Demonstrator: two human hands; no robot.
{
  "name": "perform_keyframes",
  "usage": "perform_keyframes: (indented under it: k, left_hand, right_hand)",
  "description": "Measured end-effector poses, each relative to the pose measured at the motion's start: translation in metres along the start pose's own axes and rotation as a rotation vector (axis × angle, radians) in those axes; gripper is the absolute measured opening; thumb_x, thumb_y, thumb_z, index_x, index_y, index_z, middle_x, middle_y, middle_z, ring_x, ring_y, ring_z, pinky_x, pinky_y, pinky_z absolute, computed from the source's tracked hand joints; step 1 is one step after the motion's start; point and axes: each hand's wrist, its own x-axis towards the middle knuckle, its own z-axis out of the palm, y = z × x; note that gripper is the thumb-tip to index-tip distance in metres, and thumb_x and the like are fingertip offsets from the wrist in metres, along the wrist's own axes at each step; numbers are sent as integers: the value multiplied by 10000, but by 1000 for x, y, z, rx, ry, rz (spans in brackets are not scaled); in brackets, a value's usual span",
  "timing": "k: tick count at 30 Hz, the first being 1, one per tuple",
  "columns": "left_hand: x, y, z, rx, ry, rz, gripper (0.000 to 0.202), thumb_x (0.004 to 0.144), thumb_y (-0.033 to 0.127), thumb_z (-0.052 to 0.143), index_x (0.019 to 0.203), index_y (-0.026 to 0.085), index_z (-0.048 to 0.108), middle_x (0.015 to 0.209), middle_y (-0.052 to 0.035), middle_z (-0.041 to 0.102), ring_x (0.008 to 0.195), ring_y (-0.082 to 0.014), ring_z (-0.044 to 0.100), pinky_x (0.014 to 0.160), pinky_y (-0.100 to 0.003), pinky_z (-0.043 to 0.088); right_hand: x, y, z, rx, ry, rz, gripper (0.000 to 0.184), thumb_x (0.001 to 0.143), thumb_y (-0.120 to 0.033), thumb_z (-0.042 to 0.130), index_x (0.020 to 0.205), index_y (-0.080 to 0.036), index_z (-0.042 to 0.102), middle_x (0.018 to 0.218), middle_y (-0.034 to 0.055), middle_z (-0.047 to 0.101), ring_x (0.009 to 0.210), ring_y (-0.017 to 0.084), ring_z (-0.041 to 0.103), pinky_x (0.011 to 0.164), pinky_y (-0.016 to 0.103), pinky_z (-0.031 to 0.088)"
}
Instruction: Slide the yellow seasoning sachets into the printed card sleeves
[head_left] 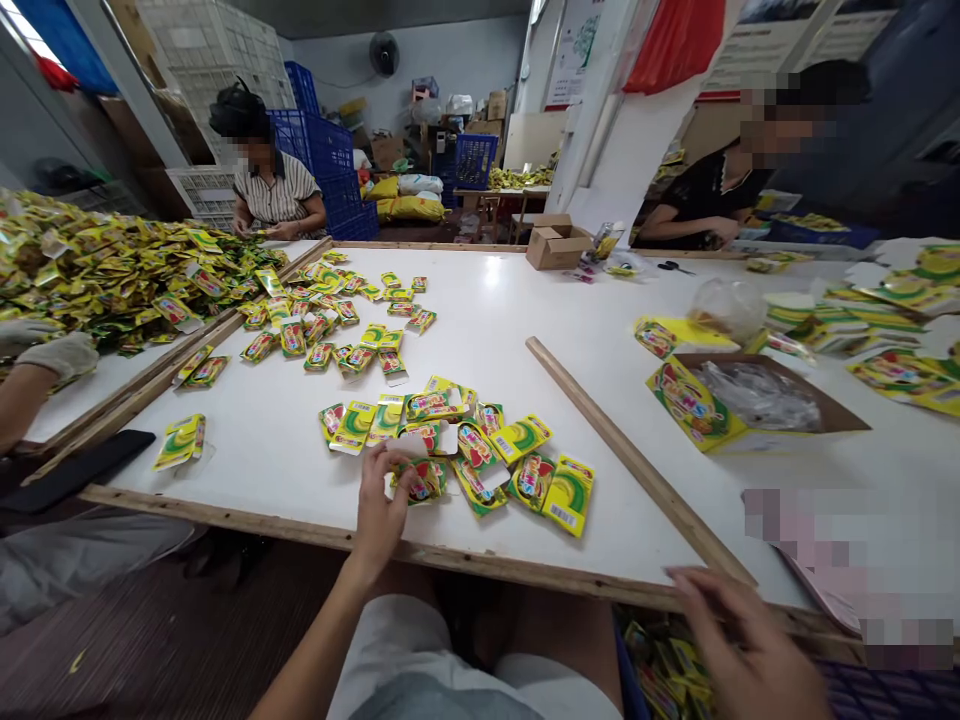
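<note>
My left hand (380, 503) rests on the white table (262, 440) near its front edge, fingers curled onto a yellow-green packet (421, 480) at the near side of a small cluster of packets (480, 450). My right hand (739, 645) hangs lower right, below the table edge, over a blue crate of packets (660, 665). Its fingers are blurred and I see nothing in them.
A wooden strip (637, 460) runs diagonally across the table. More packets (330, 320) lie spread toward the far left, a large heap (97, 265) at left. An open cardboard box (742, 400) stands right. Two people sit at the far side; a gloved hand (52, 350) works at left.
</note>
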Motion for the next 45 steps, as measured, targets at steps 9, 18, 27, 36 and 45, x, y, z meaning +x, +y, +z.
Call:
perform_keyframes:
  k: [9, 18, 27, 36, 45]
  left_hand:
    - [-45, 19, 30, -473, -284, -68, 339, 883, 221, 558, 1190, 234, 415, 1083, -82, 634, 986, -206, 639, 830, -344, 525]
    - [-38, 14, 34, -359, -228, -4, 125, 895, 259, 555, 947, 202, 654, 1063, -83, 652, 1094, -230, 590, 956, -370, 460]
    - [-35, 15, 38, -520, -210, -72, 278, 873, 235, 591, 1150, 229, 571, 1102, -67, 662, 1017, -198, 638, 890, -333, 514]
    - [-29, 28, 25, -336, -252, 90, 105, 854, 251, 616, 911, 197, 686, 990, -81, 697, 987, -229, 636, 897, -379, 488]
    - [-24, 29, 34, -356, -197, -27, 136, 868, 293, 600, 903, 182, 672, 876, -55, 682, 850, -191, 642, 777, -300, 506]
  right_hand:
    - [-9, -105, 149, 594, -329, -149, 221, 906, -323, 541, 1093, -211, 581, 1051, 81, 659, 920, 212, 637, 806, 330, 525]
    - [2, -106, 152, 579, -351, -237, 162, 927, -291, 513, 930, -226, 661, 970, 62, 661, 951, 221, 613, 837, 340, 488]
    - [-6, -98, 159, 623, -241, -148, 225, 897, -281, 563, 1114, -231, 597, 1021, 64, 671, 905, 202, 648, 799, 331, 530]
    - [-7, -103, 150, 560, -291, -269, 142, 897, -303, 583, 978, -237, 679, 1065, 75, 681, 1039, 237, 614, 915, 414, 485]
    - [3, -112, 150, 508, -276, -164, 176, 890, -365, 572, 896, -207, 651, 856, 40, 690, 793, 197, 640, 754, 311, 511]
